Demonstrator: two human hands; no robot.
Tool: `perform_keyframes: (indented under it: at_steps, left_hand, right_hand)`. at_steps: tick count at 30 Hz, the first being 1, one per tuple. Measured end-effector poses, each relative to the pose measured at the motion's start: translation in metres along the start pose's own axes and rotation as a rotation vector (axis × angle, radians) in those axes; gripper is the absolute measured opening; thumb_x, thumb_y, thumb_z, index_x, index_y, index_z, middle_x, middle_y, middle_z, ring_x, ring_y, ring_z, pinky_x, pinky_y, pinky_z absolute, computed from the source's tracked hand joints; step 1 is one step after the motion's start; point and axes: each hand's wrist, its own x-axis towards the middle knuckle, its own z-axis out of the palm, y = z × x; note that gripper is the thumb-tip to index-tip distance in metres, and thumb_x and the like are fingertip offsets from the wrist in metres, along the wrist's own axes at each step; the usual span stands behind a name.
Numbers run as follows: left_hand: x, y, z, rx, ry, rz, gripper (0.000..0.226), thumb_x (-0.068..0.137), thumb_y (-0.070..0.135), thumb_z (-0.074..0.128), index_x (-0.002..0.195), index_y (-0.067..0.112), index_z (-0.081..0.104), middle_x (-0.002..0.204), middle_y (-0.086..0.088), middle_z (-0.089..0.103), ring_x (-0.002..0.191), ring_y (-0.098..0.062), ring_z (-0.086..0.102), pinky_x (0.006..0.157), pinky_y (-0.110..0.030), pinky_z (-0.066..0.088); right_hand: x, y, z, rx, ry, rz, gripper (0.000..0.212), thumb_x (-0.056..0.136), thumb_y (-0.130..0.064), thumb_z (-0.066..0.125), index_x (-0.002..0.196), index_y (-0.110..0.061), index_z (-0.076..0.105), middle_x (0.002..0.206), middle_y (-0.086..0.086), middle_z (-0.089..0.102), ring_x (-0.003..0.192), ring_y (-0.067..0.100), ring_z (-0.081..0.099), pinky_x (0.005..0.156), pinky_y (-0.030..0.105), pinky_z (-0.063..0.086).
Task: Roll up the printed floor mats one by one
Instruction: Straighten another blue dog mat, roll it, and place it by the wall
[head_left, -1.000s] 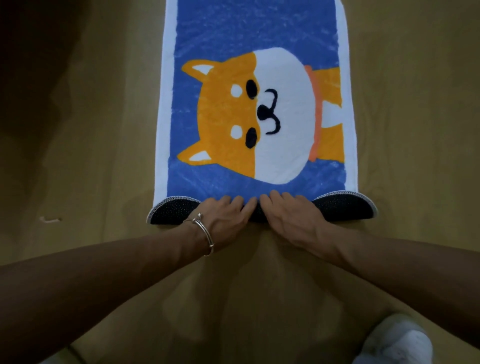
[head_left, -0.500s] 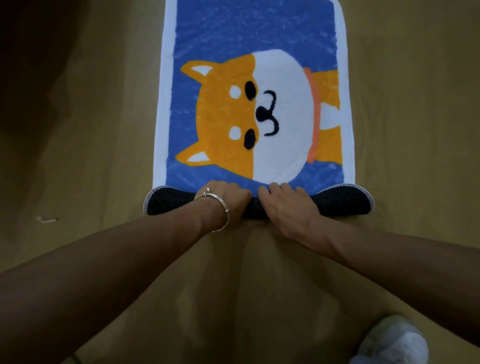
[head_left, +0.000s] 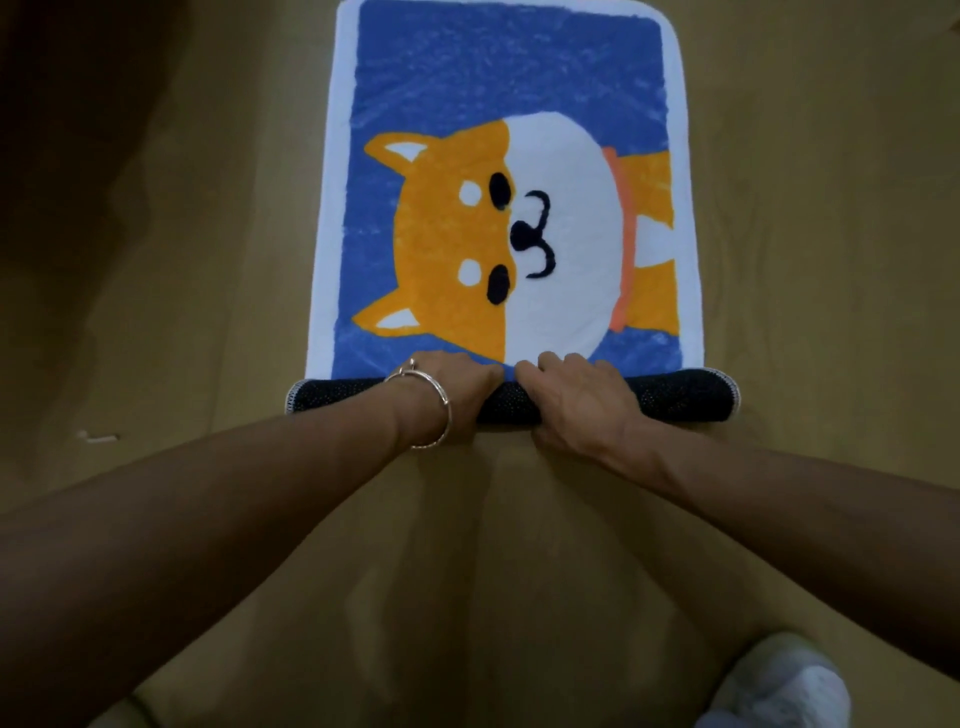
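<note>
Floor mat (head_left: 509, 78), blue with a white border and an orange-and-white dog print: lies flat on the wooden floor (head_left: 810, 249), running toward 12 o'clock. The near end is wound into a dark dotted roll (head_left: 680, 397) at centre. Left hand (head_left: 460, 397), bracelet (head_left: 435, 415) at the wrist, and right hand (head_left: 579, 402) sit side by side on the roll's middle, fingers curled over it, gripping. Around: pale scrap (head_left: 98, 437) at 9 o'clock, white sock (head_left: 779, 686) at 5 o'clock, both well apart from the mat. Bare floor borders both long edges. Since a second ago: roll thicker, closer to the dog's ear; fingers, then flatter, now wrapped.
</note>
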Motion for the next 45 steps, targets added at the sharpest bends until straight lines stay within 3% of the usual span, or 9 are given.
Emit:
perform_keyframes:
  at_steps: [5,12,17,23,28,31,35,41,45]
  left_hand:
    - [-0.013,-0.001,0.011,0.135,0.196,0.048,0.038,0.095,0.019,0.045,0.13,0.016,0.031,0.112,-0.008,0.051,0.095,-0.028,0.055,0.058,-0.033,0.033]
    - [0.001,-0.02,-0.011,-0.121,-0.111,0.085,0.04,0.075,0.028,0.071,0.108,0.024,0.051,0.086,0.001,0.06,0.073,-0.021,0.055,0.06,-0.03,0.043]
    - [-0.012,-0.01,0.004,0.11,0.163,0.054,0.038,0.088,0.026,0.056,0.12,0.019,0.037,0.101,-0.004,0.053,0.088,-0.026,0.056,0.055,-0.031,0.029]
    - [0.001,-0.025,-0.004,-0.13,-0.038,0.071,0.036,0.075,0.027,0.07,0.104,0.021,0.049,0.089,-0.002,0.06,0.08,-0.023,0.058,0.061,-0.033,0.046]
    - [-0.012,-0.021,0.007,0.123,0.21,0.068,0.048,0.089,0.025,0.055,0.13,0.021,0.032,0.105,-0.005,0.049,0.091,-0.024,0.052,0.06,-0.033,0.034]
    - [-0.006,-0.019,0.003,0.035,0.1,0.014,0.034,0.087,0.022,0.057,0.116,0.018,0.039,0.097,-0.006,0.054,0.083,-0.027,0.056,0.056,-0.033,0.038]
    - [0.005,-0.025,-0.014,-0.084,-0.091,0.048,0.046,0.072,0.03,0.073,0.108,0.023,0.044,0.089,0.0,0.056,0.079,-0.023,0.057,0.062,-0.033,0.047]
    - [-0.008,-0.018,0.001,0.076,0.182,-0.003,0.047,0.084,0.026,0.061,0.123,0.019,0.035,0.103,-0.005,0.049,0.087,-0.024,0.052,0.054,-0.032,0.035]
    - [0.0,-0.021,-0.011,-0.062,0.055,-0.037,0.043,0.078,0.025,0.068,0.111,0.018,0.042,0.087,-0.001,0.052,0.075,-0.023,0.054,0.056,-0.032,0.04]
  right_hand:
    - [0.012,0.006,-0.021,0.268,-0.193,0.012,0.016,0.081,-0.02,0.06,0.092,-0.025,0.051,0.08,-0.001,0.054,0.078,0.022,0.058,0.061,0.032,0.042]
    - [0.006,-0.002,-0.002,-0.06,0.059,-0.037,0.032,0.085,-0.019,0.057,0.113,-0.017,0.041,0.102,0.005,0.045,0.091,0.027,0.051,0.065,0.036,0.031]
    - [0.018,0.008,-0.021,0.215,-0.15,-0.052,0.026,0.076,-0.02,0.065,0.096,-0.022,0.048,0.085,-0.001,0.052,0.08,0.023,0.056,0.066,0.035,0.045]
    - [0.006,0.0,-0.009,-0.094,0.099,-0.081,0.029,0.086,-0.018,0.056,0.111,-0.015,0.041,0.104,0.005,0.046,0.088,0.023,0.046,0.066,0.035,0.03]
    - [0.022,0.007,-0.025,0.149,-0.123,-0.035,0.036,0.078,-0.023,0.067,0.107,-0.017,0.047,0.101,0.006,0.048,0.081,0.022,0.049,0.067,0.035,0.043]
    - [0.017,0.005,-0.02,0.041,-0.034,-0.053,0.036,0.082,-0.022,0.064,0.112,-0.015,0.045,0.105,0.007,0.045,0.085,0.022,0.046,0.065,0.035,0.037]
    - [0.009,0.002,-0.01,-0.113,0.114,-0.047,0.031,0.088,-0.017,0.055,0.115,-0.015,0.039,0.107,0.006,0.046,0.089,0.024,0.045,0.067,0.036,0.031]
    - [0.028,0.012,-0.035,0.117,-0.154,-0.062,0.041,0.075,-0.024,0.069,0.105,-0.02,0.042,0.096,0.001,0.047,0.081,0.021,0.05,0.065,0.035,0.044]
    - [0.015,0.003,-0.025,-0.09,0.076,-0.077,0.031,0.088,-0.016,0.054,0.115,-0.015,0.039,0.099,0.004,0.043,0.078,0.02,0.036,0.065,0.035,0.031]
